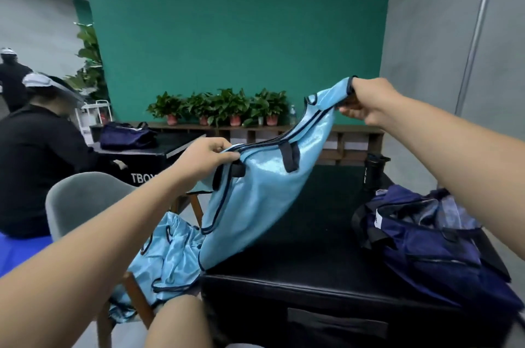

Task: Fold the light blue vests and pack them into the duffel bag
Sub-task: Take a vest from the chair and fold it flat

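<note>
Vest [255, 194] | left hand [204, 160] grips lower end | right hand [366, 100] upper end

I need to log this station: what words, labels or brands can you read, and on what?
"TBO" plus a partly hidden letter, perhaps X: white, on the front of the black box.
The white tag on the duffel bag: too small to read.
Vertical print on the black bottle: too blurred.
On the light blue vest: no print visible.
</note>
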Demonstrator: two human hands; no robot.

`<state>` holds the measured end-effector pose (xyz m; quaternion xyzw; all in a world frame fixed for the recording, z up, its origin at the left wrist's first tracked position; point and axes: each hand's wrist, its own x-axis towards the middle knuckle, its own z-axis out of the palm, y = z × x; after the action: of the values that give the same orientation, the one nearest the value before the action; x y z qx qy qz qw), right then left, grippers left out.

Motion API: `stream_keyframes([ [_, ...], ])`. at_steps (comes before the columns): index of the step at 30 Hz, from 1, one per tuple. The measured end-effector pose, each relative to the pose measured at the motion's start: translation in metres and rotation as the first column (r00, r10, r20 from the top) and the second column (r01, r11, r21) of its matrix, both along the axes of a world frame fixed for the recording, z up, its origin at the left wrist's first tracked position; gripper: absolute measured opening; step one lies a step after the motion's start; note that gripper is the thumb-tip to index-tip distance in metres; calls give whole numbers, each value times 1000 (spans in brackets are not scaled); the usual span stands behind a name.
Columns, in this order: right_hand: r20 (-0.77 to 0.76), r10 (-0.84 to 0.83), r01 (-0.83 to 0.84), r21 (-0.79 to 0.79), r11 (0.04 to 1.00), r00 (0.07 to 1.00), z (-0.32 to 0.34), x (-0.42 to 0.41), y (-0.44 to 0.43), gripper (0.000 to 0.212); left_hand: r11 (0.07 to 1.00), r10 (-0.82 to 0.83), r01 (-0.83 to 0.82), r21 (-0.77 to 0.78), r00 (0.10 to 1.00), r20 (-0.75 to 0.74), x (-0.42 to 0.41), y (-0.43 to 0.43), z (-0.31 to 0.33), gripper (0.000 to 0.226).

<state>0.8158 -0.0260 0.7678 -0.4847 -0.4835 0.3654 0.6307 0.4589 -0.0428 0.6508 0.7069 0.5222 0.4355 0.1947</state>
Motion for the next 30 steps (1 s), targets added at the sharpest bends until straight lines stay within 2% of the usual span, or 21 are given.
stream_keyframes([
  [2, -91, 49, -52, -22, 998, 995, -6, 13, 1, 9, 998, -41, 41, -39, 999, 11, 17, 0, 9, 24],
  [4, -104, 70, -74, -40, 996, 992, -15, 20, 2, 10, 995, -55, 57, -77, 998, 30, 37, 2, 17, 25],
  [6, 61, 29, -26, -51, 998, 998, -33, 19, 0, 35, 990, -63, 73, -117, 995, 81, 59, 8, 20, 21],
  [7, 221, -35, 40, -20, 999, 975, -45, 15, -6, 47, 985, -66, 84, -148, 990, 123, 70, 12, 20, 19],
  [8, 382, -95, 87, 37, 996, 919, -58, 10, -15, 49, 981, -66, 94, -170, 985, 160, 80, 15, 20, 16],
  [9, 503, -129, 94, 95, 991, 854, -71, 3, -27, 40, 978, -69, 103, -183, 981, 183, 90, 20, 19, 15],
  [11, 646, -120, 24, 156, 987, 754, -98, -12, -51, 9, 973, -81, 121, -197, 977, 199, 111, 25, 19, 18],
  [12, 696, -98, -23, 163, 986, 712, -111, -18, -61, 5, 972, -92, 132, -195, 975, 201, 120, 26, 19, 20],
  [15, 776, -32, -102, 123, 987, 630, -145, -30, -83, 23, 972, -119, 153, -179, 975, 187, 143, 30, 20, 26],
  [20, 832, 89, -57, -69, 996, 548, -189, -24, -78, 57, 973, -125, 162, -162, 968, 220, 163, 32, 23, 17],
  [22, 822, 138, -82, -111, 990, 553, -201, -18, -73, 57, 976, -111, 147, -158, 970, 218, 166, 34, 20, 18],
  [25, 763, 190, -156, -118, 981, 618, -202, -11, -68, 45, 978, -102, 136, -158, 974, 205, 165, 36, 11, 21],
  [28, 659, 216, -229, -68, 971, 721, -184, -7, -66, 34, 972, -133, 169, -166, 969, 208, 158, 36, -3, 18],
  [30, 551, 240, -247, -63, 967, 799, -168, -3, -64, 21, 946, -190, 247, -211, 947, 257, 153, 30, -17, 28],
])
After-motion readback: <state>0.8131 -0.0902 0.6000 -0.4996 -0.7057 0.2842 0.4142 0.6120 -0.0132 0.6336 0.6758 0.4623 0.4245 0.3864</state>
